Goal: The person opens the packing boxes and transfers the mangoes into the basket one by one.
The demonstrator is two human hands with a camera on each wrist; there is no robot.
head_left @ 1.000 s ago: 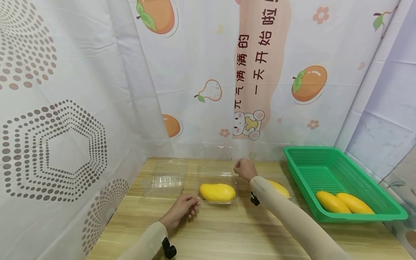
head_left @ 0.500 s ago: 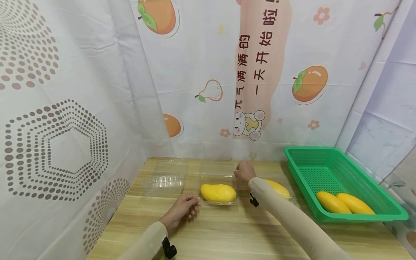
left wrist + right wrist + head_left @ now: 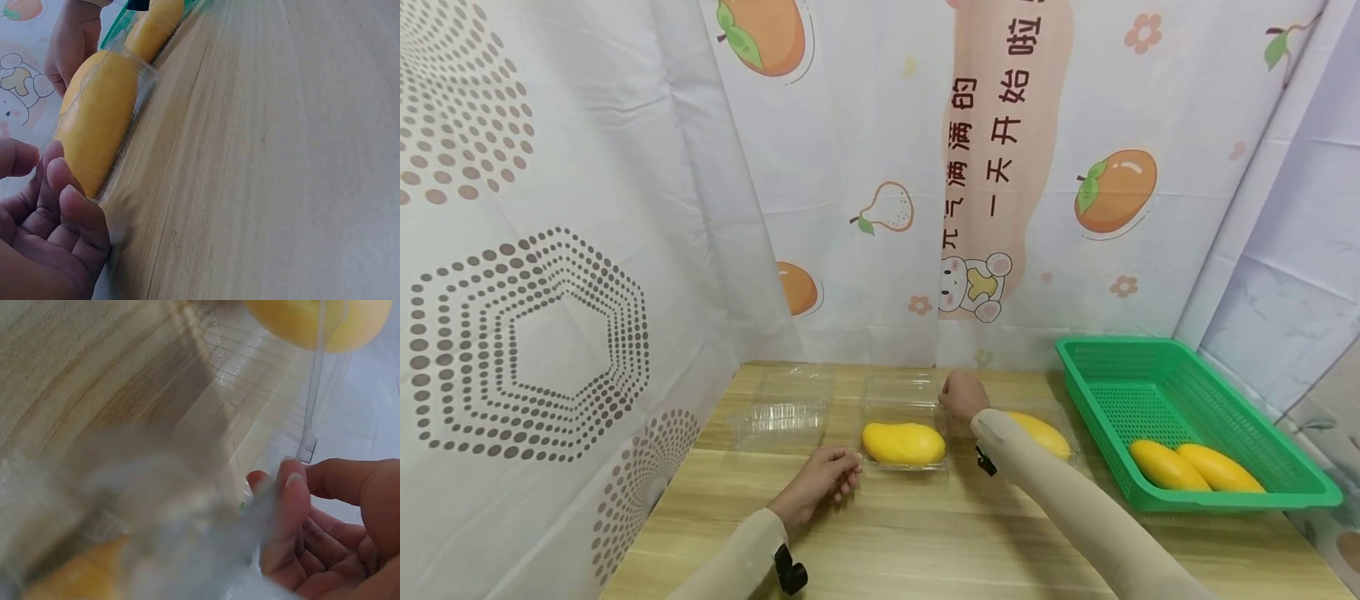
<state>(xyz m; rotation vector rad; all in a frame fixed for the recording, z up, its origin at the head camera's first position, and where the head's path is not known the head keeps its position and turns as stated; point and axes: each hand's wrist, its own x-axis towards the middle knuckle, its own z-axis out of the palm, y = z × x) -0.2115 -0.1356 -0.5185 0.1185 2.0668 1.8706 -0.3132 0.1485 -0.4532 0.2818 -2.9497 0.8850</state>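
In the head view, a yellow mango (image 3: 903,444) lies in the middle clear plastic clamshell box (image 3: 901,468), whose lid (image 3: 901,388) leans back behind it. My left hand (image 3: 824,477) is by the box's left front corner. Its fingers are loosely bent, with the thumb apart from the index finger in the left wrist view; whether they touch the plastic is unclear. Beside the lid's right edge, my right hand (image 3: 964,395) pinches the thin plastic edge between thumb and index finger (image 3: 294,494), as the right wrist view shows. Blurred clear plastic covers part of that view.
To the left stands another clear clamshell box (image 3: 786,418) with its lid back. A second mango (image 3: 1039,435) in a clear box is partly covered by my right sleeve (image 3: 1060,492). A green basket (image 3: 1232,417) at the right holds two mangoes (image 3: 1195,468).
The middle box's lid, which stood higher a second ago, has tipped down toward the back. My right hand has shifted slightly with it; the left hand has stayed put.
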